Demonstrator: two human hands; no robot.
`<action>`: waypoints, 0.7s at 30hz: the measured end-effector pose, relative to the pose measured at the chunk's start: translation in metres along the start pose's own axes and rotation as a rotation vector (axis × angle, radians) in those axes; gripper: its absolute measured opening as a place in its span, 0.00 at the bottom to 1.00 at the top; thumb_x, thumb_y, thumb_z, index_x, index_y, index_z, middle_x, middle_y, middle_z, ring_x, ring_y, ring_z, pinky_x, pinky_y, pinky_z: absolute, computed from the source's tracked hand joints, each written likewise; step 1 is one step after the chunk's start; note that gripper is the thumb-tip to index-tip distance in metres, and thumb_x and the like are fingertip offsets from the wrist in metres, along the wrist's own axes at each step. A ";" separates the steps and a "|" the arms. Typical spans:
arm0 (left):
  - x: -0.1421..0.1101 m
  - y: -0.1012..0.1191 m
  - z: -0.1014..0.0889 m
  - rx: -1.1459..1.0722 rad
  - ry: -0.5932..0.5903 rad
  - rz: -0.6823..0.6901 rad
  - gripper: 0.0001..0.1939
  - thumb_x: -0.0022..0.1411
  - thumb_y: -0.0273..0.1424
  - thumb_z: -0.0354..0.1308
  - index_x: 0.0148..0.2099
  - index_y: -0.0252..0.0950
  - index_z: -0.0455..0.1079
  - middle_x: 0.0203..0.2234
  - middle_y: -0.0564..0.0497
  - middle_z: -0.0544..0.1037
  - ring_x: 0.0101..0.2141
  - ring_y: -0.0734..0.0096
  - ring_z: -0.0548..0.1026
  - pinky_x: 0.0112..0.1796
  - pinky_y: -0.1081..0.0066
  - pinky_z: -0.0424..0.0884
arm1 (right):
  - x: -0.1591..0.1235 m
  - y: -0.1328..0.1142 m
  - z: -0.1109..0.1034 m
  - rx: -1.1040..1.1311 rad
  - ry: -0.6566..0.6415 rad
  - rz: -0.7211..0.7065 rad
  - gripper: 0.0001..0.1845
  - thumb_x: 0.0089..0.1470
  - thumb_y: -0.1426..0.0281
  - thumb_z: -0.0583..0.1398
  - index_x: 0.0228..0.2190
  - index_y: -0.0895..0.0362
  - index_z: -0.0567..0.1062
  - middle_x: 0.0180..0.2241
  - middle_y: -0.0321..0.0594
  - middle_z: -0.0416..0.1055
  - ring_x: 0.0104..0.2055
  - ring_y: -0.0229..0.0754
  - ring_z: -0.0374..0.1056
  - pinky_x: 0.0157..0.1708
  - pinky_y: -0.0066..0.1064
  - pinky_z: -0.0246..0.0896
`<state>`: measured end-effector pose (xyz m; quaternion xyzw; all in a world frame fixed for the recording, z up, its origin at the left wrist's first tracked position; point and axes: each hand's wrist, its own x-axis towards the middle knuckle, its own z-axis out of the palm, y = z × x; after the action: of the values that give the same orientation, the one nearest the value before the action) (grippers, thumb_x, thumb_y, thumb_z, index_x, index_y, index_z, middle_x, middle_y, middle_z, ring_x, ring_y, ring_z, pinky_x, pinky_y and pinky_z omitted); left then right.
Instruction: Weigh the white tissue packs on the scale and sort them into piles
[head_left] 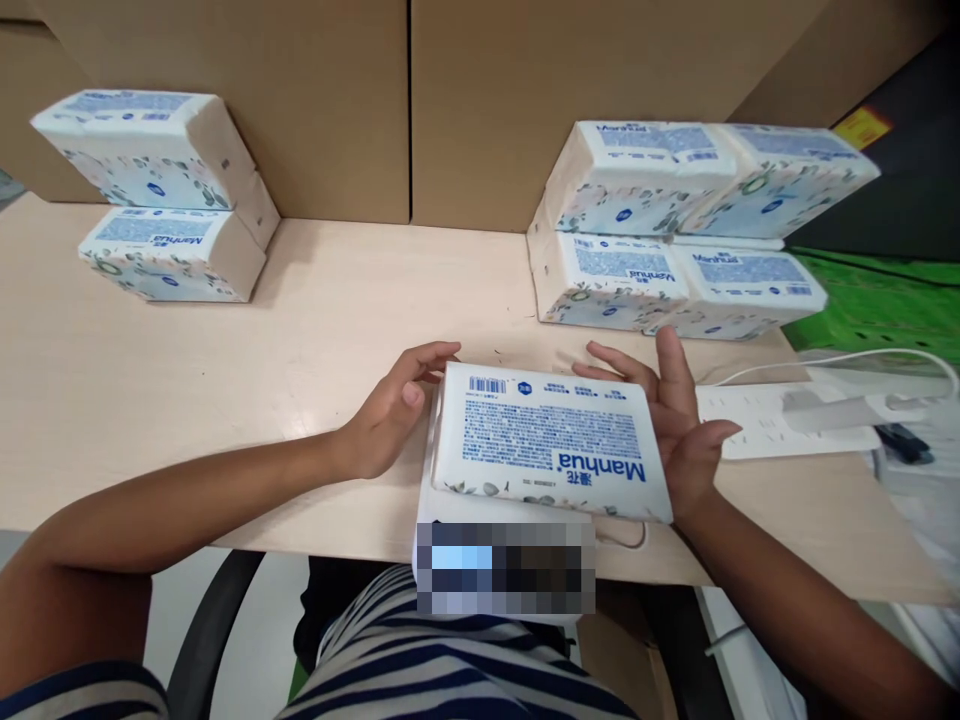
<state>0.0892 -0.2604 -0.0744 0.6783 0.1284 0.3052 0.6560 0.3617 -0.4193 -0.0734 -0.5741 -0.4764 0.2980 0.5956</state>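
Tabletop: pale wood-grain desk surface (pixel 375 320), brown cardboard panels (pixel 300 110) standing along its far side.
Far left: two-tier stack of white plastic-wrapped packs with blue print (pixel 150 180).
Far right: matching two-tier block of white-and-blue packs (pixel 664 222), two wide in front; any rows behind can't be counted for certain.
Progress: both groups stand stacked; one pack lies outside them, near the wearer. How much is left, can't tell.
Loose pack: flat rectangular white pack with blue lettering and leaf pattern (pixel 551 440), between the hands, over a white object (pixel 480 505) at the near desk edge; resting or lifted, unclear.
Pack's heading: long axis left to right, right end slightly nearer; printed face up, lettering inverted to wearer, barcode at far-left corner, leaf-patterned edge nearest.
Left hand (pixel 390 405): at the left end, fingers half curled by the far corner, thumb apart.
Right hand (pixel 686 440): against or just beside the right end, fingers spread, not clamped.
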 end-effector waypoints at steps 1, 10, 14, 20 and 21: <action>0.001 0.000 0.000 -0.006 0.005 0.001 0.33 0.74 0.59 0.47 0.70 0.47 0.64 0.58 0.43 0.74 0.56 0.52 0.75 0.59 0.50 0.73 | 0.001 0.000 0.000 -0.001 0.021 -0.002 0.55 0.54 0.25 0.48 0.75 0.32 0.51 0.68 0.39 0.70 0.68 0.59 0.69 0.69 0.57 0.62; 0.007 0.000 0.001 -0.033 0.043 0.056 0.31 0.74 0.59 0.46 0.64 0.46 0.69 0.60 0.46 0.75 0.56 0.59 0.75 0.56 0.57 0.74 | 0.007 0.007 -0.003 0.032 0.074 -0.026 0.45 0.59 0.28 0.44 0.71 0.28 0.59 0.69 0.34 0.68 0.69 0.57 0.68 0.68 0.60 0.63; 0.008 -0.001 0.000 0.010 0.083 0.046 0.32 0.74 0.60 0.45 0.64 0.46 0.69 0.61 0.45 0.74 0.57 0.58 0.73 0.57 0.57 0.73 | 0.007 0.008 -0.002 0.039 0.076 -0.041 0.42 0.61 0.29 0.42 0.70 0.26 0.60 0.69 0.32 0.69 0.68 0.55 0.69 0.66 0.59 0.66; 0.009 -0.003 -0.001 0.023 0.110 0.018 0.33 0.73 0.62 0.44 0.64 0.46 0.70 0.61 0.46 0.75 0.60 0.56 0.72 0.58 0.55 0.72 | 0.004 0.000 0.001 0.089 0.052 -0.005 0.42 0.61 0.29 0.43 0.71 0.26 0.59 0.71 0.30 0.65 0.72 0.56 0.64 0.71 0.61 0.58; 0.009 -0.003 -0.001 0.024 0.116 0.010 0.34 0.73 0.63 0.44 0.64 0.46 0.70 0.61 0.46 0.75 0.60 0.56 0.72 0.58 0.55 0.72 | 0.004 -0.001 0.001 0.071 0.019 0.027 0.44 0.60 0.28 0.43 0.71 0.25 0.58 0.72 0.30 0.63 0.74 0.57 0.60 0.73 0.62 0.56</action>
<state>0.0963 -0.2542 -0.0753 0.6680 0.1663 0.3458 0.6376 0.3624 -0.4157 -0.0720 -0.5617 -0.4522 0.3172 0.6159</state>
